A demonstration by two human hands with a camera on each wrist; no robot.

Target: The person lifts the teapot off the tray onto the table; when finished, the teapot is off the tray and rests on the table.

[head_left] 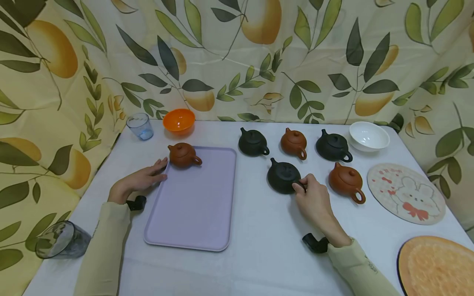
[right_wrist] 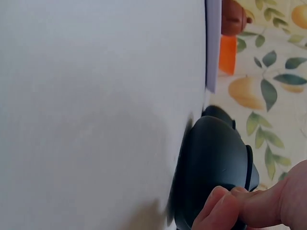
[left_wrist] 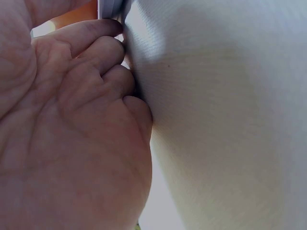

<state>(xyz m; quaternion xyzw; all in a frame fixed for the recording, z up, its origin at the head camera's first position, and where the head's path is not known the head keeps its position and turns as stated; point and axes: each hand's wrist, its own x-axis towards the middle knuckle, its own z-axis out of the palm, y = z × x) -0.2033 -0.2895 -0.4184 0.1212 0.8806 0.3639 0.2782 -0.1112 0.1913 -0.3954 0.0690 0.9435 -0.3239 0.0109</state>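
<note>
My right hand [head_left: 314, 201] pinches the handle of a black teapot [head_left: 283, 176] between thumb and fingers. In the right wrist view, that black teapot [right_wrist: 211, 163] sits close over the white cloth. My left hand [head_left: 142, 179] rests at the left edge of a lilac tray [head_left: 196, 205], fingertips right at its rim. From the left wrist, the fingers [left_wrist: 115, 79] lie against the cloth, beside a small bit of tray side [left_wrist: 109, 8]. A reddish-brown teapot [head_left: 182, 156] stands at the tray's far left corner, its handle toward the right.
Beyond the held teapot stand two black teapots [head_left: 252, 142] [head_left: 332, 147] and a brown one [head_left: 293, 142]; another brown teapot [head_left: 345, 181] is at its right. Around them are an orange bowl [head_left: 179, 121], white bowl [head_left: 369, 136], glasses [head_left: 140, 126] [head_left: 63, 240], a rabbit mat [head_left: 406, 193] and round mat [head_left: 438, 267].
</note>
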